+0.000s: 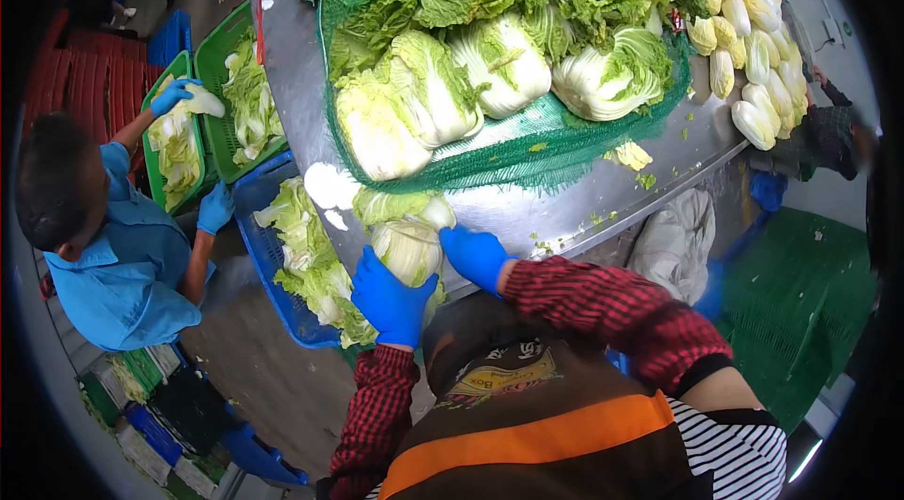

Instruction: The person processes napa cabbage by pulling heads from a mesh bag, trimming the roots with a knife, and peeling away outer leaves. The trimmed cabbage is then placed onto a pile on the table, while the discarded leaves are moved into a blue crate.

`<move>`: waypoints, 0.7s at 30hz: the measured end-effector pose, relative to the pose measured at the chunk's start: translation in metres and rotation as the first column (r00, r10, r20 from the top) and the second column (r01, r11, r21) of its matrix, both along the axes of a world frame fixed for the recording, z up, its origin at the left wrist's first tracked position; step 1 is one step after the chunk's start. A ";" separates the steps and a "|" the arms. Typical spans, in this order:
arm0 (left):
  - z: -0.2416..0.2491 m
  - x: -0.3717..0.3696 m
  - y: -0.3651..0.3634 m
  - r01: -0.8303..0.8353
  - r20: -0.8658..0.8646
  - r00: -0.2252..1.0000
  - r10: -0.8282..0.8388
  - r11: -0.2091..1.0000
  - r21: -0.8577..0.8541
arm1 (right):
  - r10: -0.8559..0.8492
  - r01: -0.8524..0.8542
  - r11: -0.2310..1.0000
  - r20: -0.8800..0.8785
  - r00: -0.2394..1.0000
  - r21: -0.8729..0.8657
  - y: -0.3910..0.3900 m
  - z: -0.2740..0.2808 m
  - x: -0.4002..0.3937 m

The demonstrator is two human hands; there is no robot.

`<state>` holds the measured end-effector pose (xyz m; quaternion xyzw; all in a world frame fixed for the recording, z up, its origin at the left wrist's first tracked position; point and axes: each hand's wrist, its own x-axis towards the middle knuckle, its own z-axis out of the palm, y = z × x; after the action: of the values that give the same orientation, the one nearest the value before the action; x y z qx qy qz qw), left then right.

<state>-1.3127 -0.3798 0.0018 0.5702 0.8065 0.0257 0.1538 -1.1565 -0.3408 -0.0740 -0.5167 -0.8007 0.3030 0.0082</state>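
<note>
At the near edge of the metal table, a cabbage [406, 252] lies between my two blue-gloved hands. My left hand [391, 300] is wrapped round its lower left side. On its right, my right hand [476, 258] has its fingers closed by the white base of a leaf [435, 213]; whether they also hold a tool is hidden. A loose green leaf [386, 205] spreads just above the cabbage. Beyond my hands, several whole cabbages [428, 90] rest in an open green mesh bag [490, 170].
Loose leaves fill a blue crate [268, 265] at left. Beside green crates [218, 76], a co-worker in blue [132, 236] holds a pale cabbage piece [204, 101]. Trimmed cabbages [753, 48] are piled on the table [546, 217] at far right. Another person [833, 133] stands beyond.
</note>
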 end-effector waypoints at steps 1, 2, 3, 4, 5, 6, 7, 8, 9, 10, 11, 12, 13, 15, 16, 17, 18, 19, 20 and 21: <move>-0.001 0.003 0.001 -0.006 -0.026 1.000 0.007 1.000 0.012 | -0.005 0.005 1.000 0.050 0.999 -0.005 0.004 -0.018 0.001; -0.001 0.000 0.005 -0.001 -0.029 1.000 0.002 1.000 0.024 | -0.007 0.007 0.999 -0.009 1.000 0.032 0.004 -0.036 0.000; -0.001 -0.006 0.007 0.005 0.011 1.000 -0.005 1.000 0.008 | -0.011 0.012 0.999 -0.018 1.000 0.045 0.011 -0.037 -0.003; -0.002 -0.009 0.004 -0.001 0.058 0.998 0.002 1.000 -0.020 | 0.002 -0.001 1.000 -0.014 1.000 0.028 0.012 -0.037 0.000; -0.001 -0.020 0.001 -0.005 0.056 0.998 0.006 1.000 -0.027 | 0.009 -0.009 1.000 -0.010 1.000 0.002 0.007 -0.036 0.002; -0.001 -0.037 0.005 -0.006 0.256 0.966 0.021 0.998 -0.060 | 0.012 -0.012 1.000 -0.009 1.000 0.007 0.004 -0.034 0.009; -0.002 -0.052 0.016 -0.006 0.447 0.894 0.040 0.997 -0.077 | 0.040 -0.040 0.999 0.008 0.999 -0.005 0.007 -0.033 0.023; 0.002 -0.067 0.024 0.035 0.547 0.837 0.013 0.996 -0.078 | 0.056 -0.055 0.998 0.021 0.998 -0.021 0.008 -0.031 0.035; -0.003 -0.081 0.030 0.038 0.545 0.838 0.006 0.997 -0.069 | 0.072 -0.070 0.997 0.034 0.997 -0.044 0.006 -0.029 0.050; -0.014 -0.094 0.035 0.048 0.701 0.711 0.060 0.990 -0.134 | 0.082 -0.077 0.989 0.032 0.996 -0.130 0.006 -0.025 0.073; -0.019 -0.103 0.040 0.075 0.824 0.553 0.120 0.978 -0.192 | 0.091 -0.082 0.974 0.031 0.995 -0.213 0.007 -0.018 0.094; -0.011 -0.108 0.045 0.105 0.886 0.412 0.212 0.955 -0.278 | 0.053 -0.047 0.962 0.014 0.999 -0.268 0.009 0.005 0.103; -0.015 -0.111 0.043 0.102 0.890 0.411 0.199 0.960 -0.261 | 0.019 -0.019 0.948 -0.002 1.000 -0.317 0.011 0.029 0.108; -0.040 -0.126 0.014 -0.144 0.780 -0.186 0.598 0.768 -0.624 | -0.477 0.150 0.674 -0.271 0.836 -0.723 0.009 0.046 0.085; -0.086 -0.146 -0.014 -0.177 0.816 -0.138 0.561 0.797 -0.577 | -0.542 0.153 0.549 -0.211 0.814 -0.822 0.019 0.058 0.062; -0.089 -0.145 -0.022 -0.202 0.826 -0.098 0.555 0.802 -0.563 | -0.593 0.146 0.408 -0.140 0.793 -0.901 0.027 0.065 0.043; -0.092 -0.143 -0.029 -0.227 0.833 -0.057 0.550 0.806 -0.547 | -0.593 0.144 0.414 -0.146 0.792 -0.899 0.027 0.061 0.033; -0.084 -0.136 -0.031 -0.251 0.838 -0.016 0.546 0.809 -0.531 | -0.654 0.170 0.455 -0.198 0.730 -0.874 0.023 0.053 0.023; -0.076 -0.128 -0.031 -0.293 0.830 0.000 0.558 0.793 -0.533 | -0.704 0.200 0.497 -0.258 0.661 -0.844 0.022 0.047 0.015; -0.068 -0.122 -0.025 -0.337 0.824 0.010 0.567 0.778 -0.531 | -0.698 0.196 0.509 -0.269 0.664 -0.838 0.021 0.041 0.020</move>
<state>-1.4346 -0.4049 -0.0659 0.1130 0.6571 0.3504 0.6577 -1.1367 -0.3194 -0.0331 -0.5514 -0.3823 0.7317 0.1204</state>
